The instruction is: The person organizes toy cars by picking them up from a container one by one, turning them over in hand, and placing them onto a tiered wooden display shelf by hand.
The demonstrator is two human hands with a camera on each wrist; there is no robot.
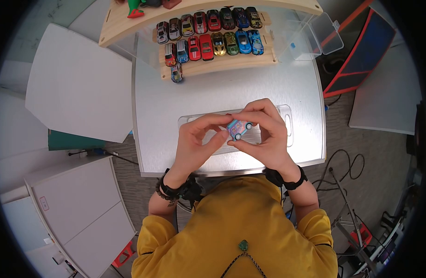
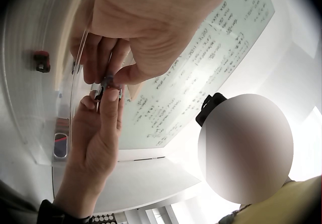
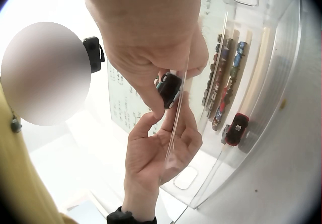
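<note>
A small toy car (image 1: 239, 130) with a pink and purple side and teal trim is held in front of the chest, wheels facing the wearer. My right hand (image 1: 271, 134) pinches it between thumb and fingers. From the other side, my left hand (image 1: 196, 139) holds the car's end with thumb and index finger. The right wrist view shows its dark underside (image 3: 170, 89). Beneath the hands lies a clear plastic box (image 1: 287, 116), mostly hidden by them. A red and black toy car (image 3: 237, 129) shows through its clear wall.
Behind, a wooden stepped rack (image 1: 217, 68) carries rows of toy cars, with one blue car (image 1: 176, 73) alone at the lower left. A wooden shelf (image 1: 268, 5) on clear panels stands over it. To its right is a clear lidded container (image 1: 331, 41). The metal tabletop (image 1: 157, 153) ends near the torso.
</note>
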